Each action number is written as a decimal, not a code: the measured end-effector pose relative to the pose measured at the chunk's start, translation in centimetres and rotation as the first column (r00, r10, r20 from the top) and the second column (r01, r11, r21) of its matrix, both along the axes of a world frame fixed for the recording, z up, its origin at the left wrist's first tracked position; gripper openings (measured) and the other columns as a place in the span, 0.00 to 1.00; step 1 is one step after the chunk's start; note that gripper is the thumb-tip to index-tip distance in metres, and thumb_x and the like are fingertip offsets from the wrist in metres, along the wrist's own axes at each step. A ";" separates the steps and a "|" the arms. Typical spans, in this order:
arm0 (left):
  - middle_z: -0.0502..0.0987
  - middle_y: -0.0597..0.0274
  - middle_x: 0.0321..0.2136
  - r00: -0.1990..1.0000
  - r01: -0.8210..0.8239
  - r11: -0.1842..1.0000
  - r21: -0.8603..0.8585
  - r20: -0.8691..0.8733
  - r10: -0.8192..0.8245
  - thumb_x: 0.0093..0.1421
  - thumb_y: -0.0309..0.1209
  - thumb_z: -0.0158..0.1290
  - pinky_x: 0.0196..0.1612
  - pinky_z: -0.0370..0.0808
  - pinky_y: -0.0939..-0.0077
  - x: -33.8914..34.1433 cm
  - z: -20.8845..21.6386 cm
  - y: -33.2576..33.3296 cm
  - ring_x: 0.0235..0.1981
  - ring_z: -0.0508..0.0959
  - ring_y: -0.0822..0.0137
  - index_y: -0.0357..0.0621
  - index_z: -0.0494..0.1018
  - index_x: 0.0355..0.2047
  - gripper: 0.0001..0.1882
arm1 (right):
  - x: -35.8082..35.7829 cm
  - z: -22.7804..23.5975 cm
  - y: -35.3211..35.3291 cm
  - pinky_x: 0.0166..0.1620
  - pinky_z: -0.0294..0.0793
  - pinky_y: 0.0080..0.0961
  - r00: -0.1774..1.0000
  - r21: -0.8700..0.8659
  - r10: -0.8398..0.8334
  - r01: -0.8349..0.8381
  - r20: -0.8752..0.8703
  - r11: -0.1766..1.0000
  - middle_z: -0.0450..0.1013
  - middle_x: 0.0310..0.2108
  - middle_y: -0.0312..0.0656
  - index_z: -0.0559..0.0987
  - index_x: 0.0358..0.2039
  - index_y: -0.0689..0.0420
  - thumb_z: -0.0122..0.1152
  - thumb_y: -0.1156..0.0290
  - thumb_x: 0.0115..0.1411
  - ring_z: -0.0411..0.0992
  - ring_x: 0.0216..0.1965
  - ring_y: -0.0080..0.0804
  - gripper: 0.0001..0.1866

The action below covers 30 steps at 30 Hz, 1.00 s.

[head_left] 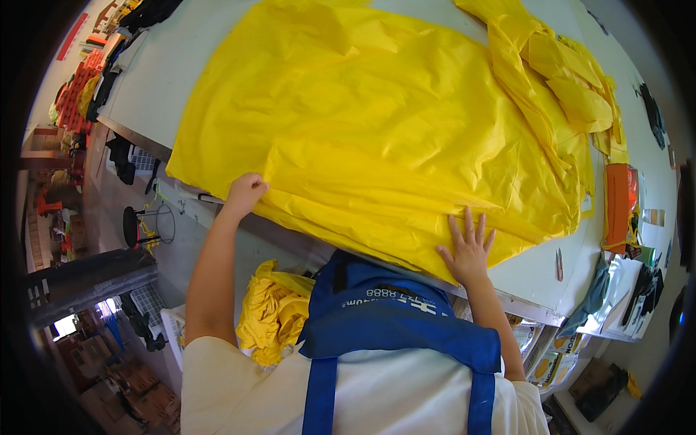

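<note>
A large, glossy yellow rainwear garment (362, 109) lies spread over the pale worktable, wrinkled along its near edge. Bunched, sleeve-like parts of it (558, 80) are heaped at the far right. My left hand (248, 192) is closed in a pinch on the garment's near edge, towards the left. On the right, my right hand (470, 250) lies flat on the yellow fabric near that same edge, fingers spread. A crumpled yellow cloth bundle (272, 312) sits below the table edge, left of my blue apron (399, 319).
The white worktable (525, 272) holds a small slim metal tool (559, 264) right of my right hand. An orange item (618, 206) and dark cloths (645, 293) lie along its right side. A round black stool (132, 227) stands on the floor at left.
</note>
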<state>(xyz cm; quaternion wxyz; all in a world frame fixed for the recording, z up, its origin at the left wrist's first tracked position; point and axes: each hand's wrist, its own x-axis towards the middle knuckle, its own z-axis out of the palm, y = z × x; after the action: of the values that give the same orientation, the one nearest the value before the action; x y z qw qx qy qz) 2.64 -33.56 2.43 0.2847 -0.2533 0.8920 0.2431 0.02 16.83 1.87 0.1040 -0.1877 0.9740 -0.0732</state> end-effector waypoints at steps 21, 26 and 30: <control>0.72 0.58 0.47 0.028 -0.329 0.056 0.943 -0.050 0.998 0.57 0.22 0.53 0.48 0.74 0.63 9.4 -2.1 -11.0 0.48 0.73 0.58 0.42 0.67 0.48 0.18 | 3.3 2.4 11.8 0.54 0.66 0.37 0.953 -0.350 -0.037 0.146 0.300 0.925 0.74 0.35 0.46 0.75 0.37 0.63 0.54 0.80 0.53 0.72 0.42 0.42 0.10; 0.70 0.50 0.49 0.193 -0.283 0.236 0.930 -0.185 0.963 0.58 0.27 0.54 0.45 0.75 0.66 -2.1 6.2 -9.6 0.50 0.72 0.59 0.41 0.64 0.49 0.19 | -6.3 11.0 10.0 0.30 0.64 0.24 0.868 -0.282 -0.475 0.497 0.145 0.821 0.63 0.22 0.41 0.68 0.35 0.59 0.52 0.73 0.59 0.62 0.24 0.28 0.06; 0.68 0.49 0.50 0.375 -0.593 0.504 0.628 -0.339 0.863 0.58 0.40 0.55 0.45 0.73 0.62 -11.9 2.5 -4.0 0.53 0.68 0.58 0.40 0.65 0.50 0.24 | -15.8 4.3 8.8 0.37 0.70 0.36 0.919 -0.228 -0.359 0.320 -0.160 0.920 0.72 0.33 0.52 0.71 0.41 0.59 0.52 0.65 0.61 0.72 0.35 0.50 0.12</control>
<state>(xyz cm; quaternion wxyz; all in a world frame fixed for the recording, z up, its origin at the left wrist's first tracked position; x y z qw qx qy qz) -9.30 -37.56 4.96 -0.1214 -0.4693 0.6444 0.5914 -15.76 25.64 6.19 -0.0270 -0.0308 0.9851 -0.1671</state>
